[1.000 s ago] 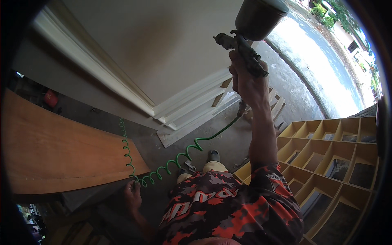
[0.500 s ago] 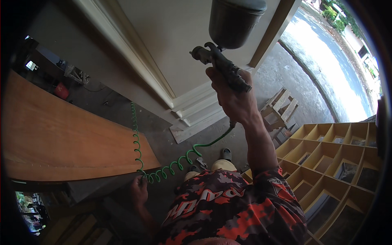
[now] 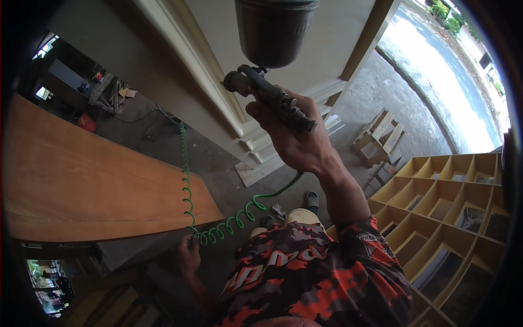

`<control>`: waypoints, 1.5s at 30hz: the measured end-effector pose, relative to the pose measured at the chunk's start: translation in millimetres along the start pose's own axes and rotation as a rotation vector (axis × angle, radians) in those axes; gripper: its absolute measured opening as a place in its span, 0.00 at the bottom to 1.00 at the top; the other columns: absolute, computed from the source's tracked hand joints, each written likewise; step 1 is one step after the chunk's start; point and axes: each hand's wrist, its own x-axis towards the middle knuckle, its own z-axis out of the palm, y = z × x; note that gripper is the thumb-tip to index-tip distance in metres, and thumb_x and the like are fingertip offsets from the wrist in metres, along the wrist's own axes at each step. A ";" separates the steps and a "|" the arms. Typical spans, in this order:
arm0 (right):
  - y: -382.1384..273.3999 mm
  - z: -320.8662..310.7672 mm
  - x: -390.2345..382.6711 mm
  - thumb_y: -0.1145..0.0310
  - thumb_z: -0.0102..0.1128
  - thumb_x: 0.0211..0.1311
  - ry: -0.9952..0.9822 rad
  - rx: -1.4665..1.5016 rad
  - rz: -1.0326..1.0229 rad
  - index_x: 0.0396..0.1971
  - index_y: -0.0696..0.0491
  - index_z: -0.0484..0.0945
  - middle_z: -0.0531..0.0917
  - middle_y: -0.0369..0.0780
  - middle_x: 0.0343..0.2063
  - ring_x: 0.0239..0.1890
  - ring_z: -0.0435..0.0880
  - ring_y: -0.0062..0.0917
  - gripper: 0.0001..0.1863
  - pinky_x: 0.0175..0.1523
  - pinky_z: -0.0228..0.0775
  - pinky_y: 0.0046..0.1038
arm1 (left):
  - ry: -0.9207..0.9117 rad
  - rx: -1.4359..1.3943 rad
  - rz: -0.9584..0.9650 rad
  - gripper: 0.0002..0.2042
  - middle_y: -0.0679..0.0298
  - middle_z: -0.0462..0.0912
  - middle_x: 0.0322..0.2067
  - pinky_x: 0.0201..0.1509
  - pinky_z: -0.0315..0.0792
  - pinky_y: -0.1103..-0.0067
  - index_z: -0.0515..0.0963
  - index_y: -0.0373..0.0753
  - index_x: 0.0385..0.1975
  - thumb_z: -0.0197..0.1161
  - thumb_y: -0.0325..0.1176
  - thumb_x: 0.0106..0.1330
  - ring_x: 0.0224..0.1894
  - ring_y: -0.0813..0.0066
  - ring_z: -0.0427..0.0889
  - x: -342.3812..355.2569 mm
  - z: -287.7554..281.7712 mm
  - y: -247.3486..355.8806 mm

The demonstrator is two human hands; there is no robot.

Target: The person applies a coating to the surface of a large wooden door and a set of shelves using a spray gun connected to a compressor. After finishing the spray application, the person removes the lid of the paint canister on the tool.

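Shows spray gun [image 3: 279, 101] at upper centre, raised in front of pale moulding [image 3: 188, 60], with right hand [image 3: 301, 137] wrapped around its handle; leaves trigger hidden. Carries dark metal cup [image 3: 277, 35] on top, so likely to handle as rigid and top-heavy, more so if filled; cannot tell contents from this view. Best gripped by the handle, cup kept upright, away from the nozzle [image 3: 229, 83]; possibly slippery if wet. Shows, at lower left, left hand [image 3: 189, 255] with fingers curled on green coiled hose [image 3: 274, 194]; likely light and springy, best taken at a slack loop
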 end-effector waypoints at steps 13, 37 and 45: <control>-23.4 47.5 -21.4 0.69 0.69 0.72 -0.086 -0.030 -0.067 0.46 0.62 0.84 0.81 0.46 0.18 0.18 0.80 0.34 0.12 0.28 0.70 0.37 | -0.032 -0.042 0.016 0.14 0.58 0.89 0.39 0.49 0.78 0.72 0.81 0.33 0.52 0.63 0.39 0.81 0.41 0.73 0.85 10.3 -0.8 -28.5; -22.6 131.9 -40.0 0.80 0.61 0.60 0.024 -0.072 -0.063 0.41 0.64 0.68 0.82 0.59 0.26 0.29 0.81 0.64 0.13 0.37 0.71 0.55 | -0.053 -0.013 0.036 0.12 0.55 0.89 0.38 0.48 0.78 0.71 0.81 0.31 0.52 0.63 0.32 0.78 0.41 0.70 0.86 15.0 -12.7 -45.8; -14.3 101.1 -34.5 0.70 0.69 0.73 0.294 -0.138 -0.194 0.34 0.59 0.72 0.79 0.46 0.15 0.16 0.83 0.40 0.14 0.23 0.66 0.38 | -0.074 -0.040 0.124 0.08 0.67 0.83 0.32 0.40 0.73 0.77 0.80 0.34 0.50 0.61 0.31 0.80 0.33 0.80 0.77 27.7 -7.2 -51.8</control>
